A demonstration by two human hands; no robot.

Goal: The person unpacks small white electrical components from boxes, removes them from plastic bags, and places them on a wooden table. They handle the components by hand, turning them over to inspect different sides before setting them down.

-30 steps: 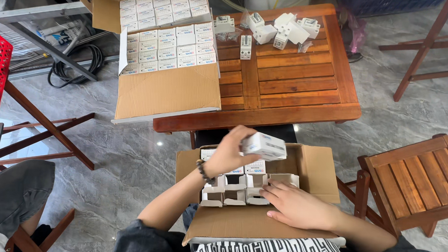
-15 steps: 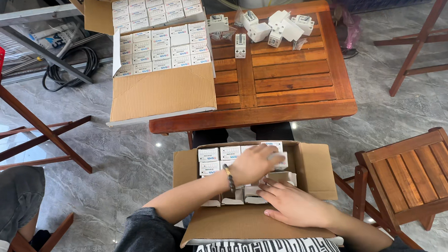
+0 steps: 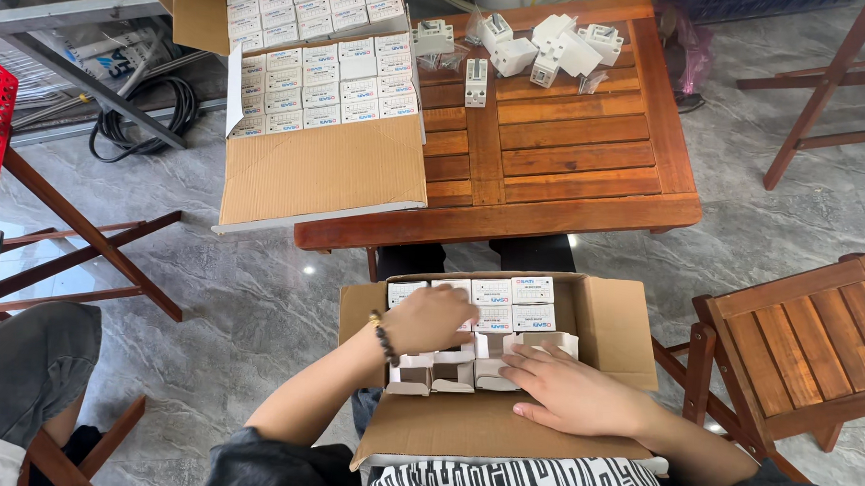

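Hands in carton (image 3: 612, 321) on lap.
Left hand (image 3: 435, 320) presses small boxes (image 3: 512, 303); right hand (image 3: 566, 396) lies flat on open ones. Table (image 3: 570, 152) beyond, second carton (image 3: 325, 172) full.

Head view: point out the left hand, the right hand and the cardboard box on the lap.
left hand (image 3: 437, 319), head view, back of the hand.
right hand (image 3: 573, 395), head view, back of the hand.
cardboard box (image 3: 617, 326), head view, right flap.

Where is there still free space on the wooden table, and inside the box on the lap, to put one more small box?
On the table the front slats are bare, between the big carton and the right edge. Its far edge is crowded with loose white parts. In the lap box a strip along the right wall is free; the left side is packed with small boxes, under the left hand and right hand.
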